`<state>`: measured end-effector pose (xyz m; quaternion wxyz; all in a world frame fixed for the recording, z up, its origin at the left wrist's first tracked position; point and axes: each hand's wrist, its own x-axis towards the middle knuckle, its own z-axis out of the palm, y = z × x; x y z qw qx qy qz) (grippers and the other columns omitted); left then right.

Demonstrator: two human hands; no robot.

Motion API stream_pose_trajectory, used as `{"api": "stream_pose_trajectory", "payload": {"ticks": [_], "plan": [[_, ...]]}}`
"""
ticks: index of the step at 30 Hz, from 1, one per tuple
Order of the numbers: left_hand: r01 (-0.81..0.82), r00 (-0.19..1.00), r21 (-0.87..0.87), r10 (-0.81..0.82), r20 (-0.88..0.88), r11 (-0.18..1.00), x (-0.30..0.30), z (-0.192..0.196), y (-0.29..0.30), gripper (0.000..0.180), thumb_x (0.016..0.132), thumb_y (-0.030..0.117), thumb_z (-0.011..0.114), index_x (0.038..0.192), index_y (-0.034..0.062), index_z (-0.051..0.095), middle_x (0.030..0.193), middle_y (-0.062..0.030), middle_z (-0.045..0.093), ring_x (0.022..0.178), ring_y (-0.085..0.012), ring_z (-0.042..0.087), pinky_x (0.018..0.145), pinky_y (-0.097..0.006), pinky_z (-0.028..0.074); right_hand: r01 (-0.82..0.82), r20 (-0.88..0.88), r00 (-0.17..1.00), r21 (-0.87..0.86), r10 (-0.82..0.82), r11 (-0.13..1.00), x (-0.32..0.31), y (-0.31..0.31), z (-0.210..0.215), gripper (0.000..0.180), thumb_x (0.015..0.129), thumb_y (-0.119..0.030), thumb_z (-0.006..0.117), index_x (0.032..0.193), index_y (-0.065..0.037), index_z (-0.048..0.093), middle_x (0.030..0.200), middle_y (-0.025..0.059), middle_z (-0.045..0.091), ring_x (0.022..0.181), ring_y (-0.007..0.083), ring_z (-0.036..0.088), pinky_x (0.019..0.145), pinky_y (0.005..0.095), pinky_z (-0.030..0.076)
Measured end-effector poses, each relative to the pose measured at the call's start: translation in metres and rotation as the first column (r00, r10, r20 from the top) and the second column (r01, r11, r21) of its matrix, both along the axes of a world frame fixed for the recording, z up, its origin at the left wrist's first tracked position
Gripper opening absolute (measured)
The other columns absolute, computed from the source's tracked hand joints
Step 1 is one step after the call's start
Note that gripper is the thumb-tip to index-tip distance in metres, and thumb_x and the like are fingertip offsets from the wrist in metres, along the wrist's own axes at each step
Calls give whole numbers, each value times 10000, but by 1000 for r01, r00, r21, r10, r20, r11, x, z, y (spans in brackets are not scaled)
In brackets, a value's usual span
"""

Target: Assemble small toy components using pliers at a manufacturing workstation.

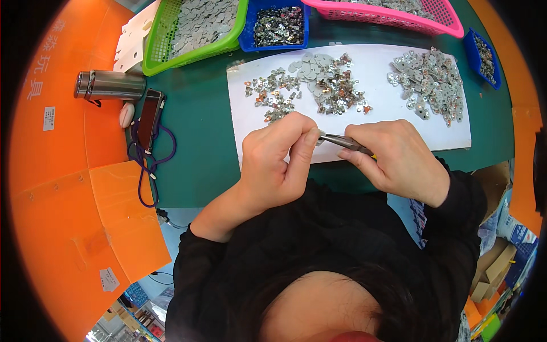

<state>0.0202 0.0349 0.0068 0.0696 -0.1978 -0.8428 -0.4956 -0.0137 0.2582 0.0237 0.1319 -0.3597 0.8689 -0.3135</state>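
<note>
While both hands meet just over the near edge of the white sheet, the left hand has thumb and forefinger pinched on a tiny metal piece, too small to identify. The right hand is closed around slim pliers, tips touching that piece.

Pliers' long axis runs roughly left-right, slightly tilted, nose pointing at the left hand, handle end buried in the right palm.

Progress, judging by the piles: beyond the hands, a loose mix of small shiny parts and grey plates lies spread on the sheet; a separate heap sits beyond the right hand. Which is finished, can't tell. Plenty looks left.

Further out: green basket, blue bin, pink basket, all holding parts. Far left of the left hand: a steel flask.
</note>
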Motion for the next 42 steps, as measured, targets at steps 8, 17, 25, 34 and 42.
{"api": "stream_pose_trajectory", "payload": {"ticks": [8, 17, 25, 34, 42], "plan": [[-54, 998, 68, 55, -20, 996, 1, -2, 5, 72, 896, -10, 612, 835, 21, 590, 608, -48, 497, 466, -132, 465, 450, -265, 359, -7, -13, 1000, -8, 7, 1000, 0, 0, 0, 191, 882, -188, 665, 885, -18, 578, 733, 174, 612, 712, 395, 604, 601, 458, 450], [-63, 998, 76, 64, -17, 995, 1, -3, 5, 76, 899, -6, 611, 831, 19, 589, 614, -51, 506, 465, -134, 467, 451, -264, 362, -22, 8, 1000, 15, 22, 1000, 0, -1, 1, 177, 893, -180, 656, 889, -21, 580, 724, 177, 612, 706, 394, 604, 603, 460, 452], [-78, 996, 118, 72, 57, 990, 3, -4, 7, 77, 904, -12, 603, 832, 8, 586, 628, -64, 526, 474, -140, 477, 460, -265, 375, -21, 44, 999, 0, 21, 1000, 1, -2, -3, 167, 904, -174, 651, 906, -18, 590, 702, 199, 601, 678, 420, 591, 590, 471, 448], [-40, 998, 17, 40, 42, 999, 4, -11, 9, 132, 986, 31, 522, 874, -23, 566, 606, -20, 585, 518, -53, 539, 497, -196, 407, 38, 11, 999, 7, -38, 999, 9, -3, -19, 212, 915, -220, 631, 838, -26, 599, 623, 189, 606, 624, 405, 613, 583, 484, 476], [-21, 965, 135, -16, 262, 991, -7, -22, 18, 99, 960, 26, 558, 872, -14, 576, 635, -39, 544, 532, -90, 510, 511, -240, 406, 71, 25, 997, 37, -72, 997, 6, 12, -25, 189, 904, -207, 642, 871, -32, 580, 682, 180, 598, 675, 401, 600, 586, 472, 447]]}}
